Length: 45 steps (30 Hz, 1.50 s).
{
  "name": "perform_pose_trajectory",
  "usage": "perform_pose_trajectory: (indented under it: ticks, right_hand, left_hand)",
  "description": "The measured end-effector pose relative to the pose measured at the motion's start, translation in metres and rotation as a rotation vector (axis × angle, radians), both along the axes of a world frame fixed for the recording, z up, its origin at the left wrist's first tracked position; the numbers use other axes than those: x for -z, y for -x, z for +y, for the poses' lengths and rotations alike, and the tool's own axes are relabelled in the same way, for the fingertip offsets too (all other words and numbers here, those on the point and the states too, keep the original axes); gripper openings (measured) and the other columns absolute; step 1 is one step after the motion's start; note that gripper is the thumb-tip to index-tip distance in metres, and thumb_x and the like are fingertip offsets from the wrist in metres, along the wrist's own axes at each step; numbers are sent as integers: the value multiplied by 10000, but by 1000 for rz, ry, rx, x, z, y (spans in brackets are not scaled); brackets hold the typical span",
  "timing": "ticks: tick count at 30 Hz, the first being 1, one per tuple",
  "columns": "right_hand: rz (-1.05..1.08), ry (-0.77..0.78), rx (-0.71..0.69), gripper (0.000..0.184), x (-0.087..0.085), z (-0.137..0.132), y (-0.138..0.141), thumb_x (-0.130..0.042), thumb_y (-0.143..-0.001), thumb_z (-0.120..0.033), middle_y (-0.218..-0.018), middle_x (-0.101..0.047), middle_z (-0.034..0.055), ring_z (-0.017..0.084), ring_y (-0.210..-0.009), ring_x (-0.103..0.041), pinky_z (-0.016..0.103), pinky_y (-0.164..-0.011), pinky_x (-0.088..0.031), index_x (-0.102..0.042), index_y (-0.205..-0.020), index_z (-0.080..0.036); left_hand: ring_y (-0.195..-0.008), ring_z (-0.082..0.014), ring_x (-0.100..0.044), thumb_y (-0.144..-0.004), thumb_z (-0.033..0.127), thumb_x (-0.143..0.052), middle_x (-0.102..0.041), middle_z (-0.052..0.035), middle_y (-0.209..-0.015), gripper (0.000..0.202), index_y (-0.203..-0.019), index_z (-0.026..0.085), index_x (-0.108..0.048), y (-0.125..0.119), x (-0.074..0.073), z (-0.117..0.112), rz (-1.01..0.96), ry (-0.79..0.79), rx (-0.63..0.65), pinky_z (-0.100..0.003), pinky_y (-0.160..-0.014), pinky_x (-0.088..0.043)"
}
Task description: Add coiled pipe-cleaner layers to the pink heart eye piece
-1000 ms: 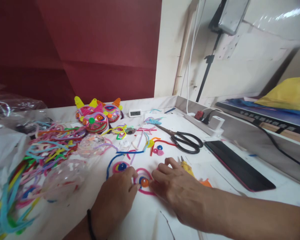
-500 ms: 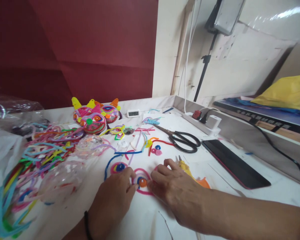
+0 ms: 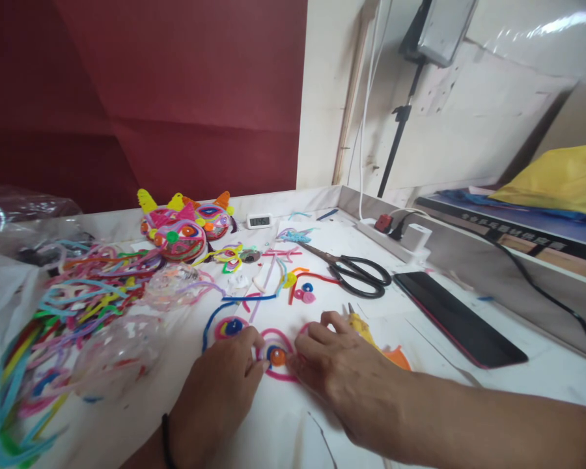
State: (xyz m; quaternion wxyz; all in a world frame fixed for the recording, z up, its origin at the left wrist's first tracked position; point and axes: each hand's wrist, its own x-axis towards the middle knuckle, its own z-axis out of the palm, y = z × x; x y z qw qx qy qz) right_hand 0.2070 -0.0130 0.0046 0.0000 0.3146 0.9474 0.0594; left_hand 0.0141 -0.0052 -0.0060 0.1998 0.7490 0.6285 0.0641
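**Pink-rimmed eye piece framed from both sides**

It lies flat on the white tabletop, seemingly steadied so its curves hold. The left hand's thumb and fingers narrow at one edge; the right hand's fingers curl at the other; whether either pinches, I cannot tell. Forearms slant inward. Scissors lie beyond.

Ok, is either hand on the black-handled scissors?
No, the scissors lie on the table, while the left hand and right hand are both at the pink-edged piece.
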Motion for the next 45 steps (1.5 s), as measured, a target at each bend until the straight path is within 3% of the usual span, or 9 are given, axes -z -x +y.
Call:
perform_pose_trajectory:
  ticks: [5,10,16,22,28,32,35,41,45]
  right_hand:
    - [10,34,-2,369,-4,-4,-4,-695,-694,-203,-956,-569,91,247,-836,-457,436,-776,-280,-594,-1041,-129]
    - [152,32,-19,126,-9,-16,-13,-585,-799,-211,-939,-592,90,251,-827,-486,466,-786,-309,-603,-912,-161]
    - [235,44,7,186,-18,-33,-23,-450,-898,-191,-953,-606,71,241,-855,-510,476,-903,-301,-596,-1009,-159]
    - [381,-181,-5,308,0,-39,-27,-338,-970,-117,-729,-579,9,181,-677,-485,401,-801,-328,-606,-840,-197]
    - [373,-45,-4,211,12,-46,-40,-407,-959,-200,-791,-572,24,190,-753,-523,406,-841,-333,-615,-962,-232]
    - [534,-246,84,251,31,-50,-40,-464,-925,-102,-654,-517,-19,158,-631,-483,391,-821,-328,-598,-758,-233]
    - [589,-244,120,265,42,-52,-40,-450,-919,-94,-656,-525,-11,172,-637,-480,406,-818,-333,-580,-729,-227]
    - [433,-33,63,249,25,-53,-55,-373,-965,-183,-746,-563,13,193,-746,-546,419,-871,-354,-593,-860,-231]
    - [373,-48,57,195,23,-53,-62,-412,-963,-211,-785,-582,16,197,-816,-574,403,-879,-389,-592,-891,-232]
  left_hand:
    - [-604,-169,-501,-800,201,-464,-510,31,-620,115,-884,229,-537,0,0,0,-5,-12,14,-264,-561,-297]
    - [-597,-171,-496,-802,208,-466,-497,37,-605,124,-891,231,-548,1,1,-1,-11,-4,0,-267,-559,-293]
    - [-585,-168,-494,-803,215,-465,-489,47,-585,124,-898,229,-543,2,3,0,-38,-5,11,-265,-548,-289]
    - [-543,-152,-482,-801,222,-484,-476,63,-559,108,-897,232,-533,3,7,1,-112,-16,-2,-256,-531,-294]
    - [-514,-137,-473,-800,222,-493,-459,81,-529,91,-884,239,-523,7,11,2,-172,1,5,-247,-521,-298]
    - [-516,-131,-481,-788,212,-501,-464,83,-534,87,-869,237,-525,8,14,4,-180,4,12,-244,-519,-300]
    - [-528,-131,-488,-779,199,-507,-474,79,-550,102,-871,233,-532,9,16,5,-187,2,11,-242,-516,-304]
    - [-525,-130,-492,-779,205,-503,-468,81,-553,112,-885,226,-536,9,14,5,-201,16,14,-243,-518,-315]
    - [-531,-130,-492,-783,207,-493,-466,79,-557,110,-882,225,-538,10,14,5,-212,9,17,-241,-521,-314]
